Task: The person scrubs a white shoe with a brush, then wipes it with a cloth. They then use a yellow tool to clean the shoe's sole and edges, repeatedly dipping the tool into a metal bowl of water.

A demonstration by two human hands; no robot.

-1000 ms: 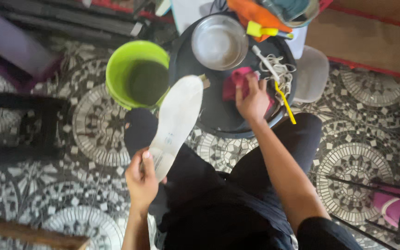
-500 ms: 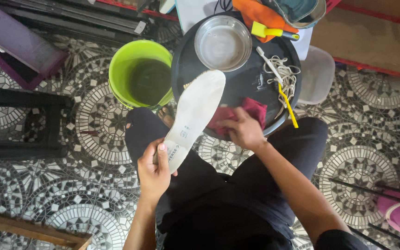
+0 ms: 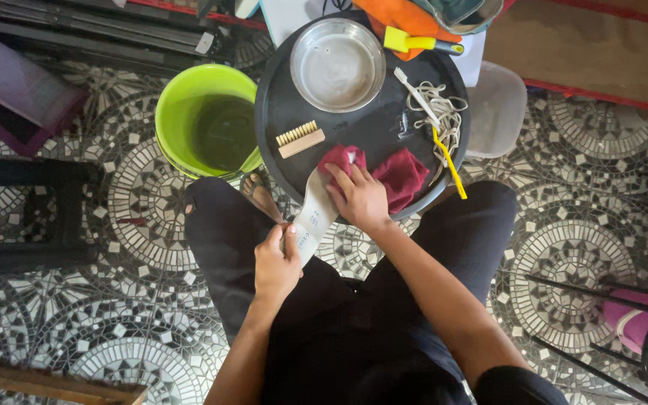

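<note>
My left hand (image 3: 275, 262) grips the near end of a white shoe insole (image 3: 315, 216), which leans up toward the round black tray (image 3: 384, 127). My right hand (image 3: 359, 196) presses a dark red cloth (image 3: 399, 176) over the insole's far end, at the tray's near edge. The cloth wraps over the insole's tip and hides it. I sit with my knees in dark trousers on either side of my hands.
On the tray lie a small wooden brush (image 3: 300, 139), a steel bowl (image 3: 337, 64), white laces (image 3: 444, 112) and a yellow-handled brush (image 3: 444, 154). A green bucket (image 3: 205, 124) of dark water stands left of the tray. A black stool (image 3: 16, 214) is at the left.
The insole has tilted so less of it shows, and the right hand brought the red cloth from the tray over its far end. The view shifted a little.
</note>
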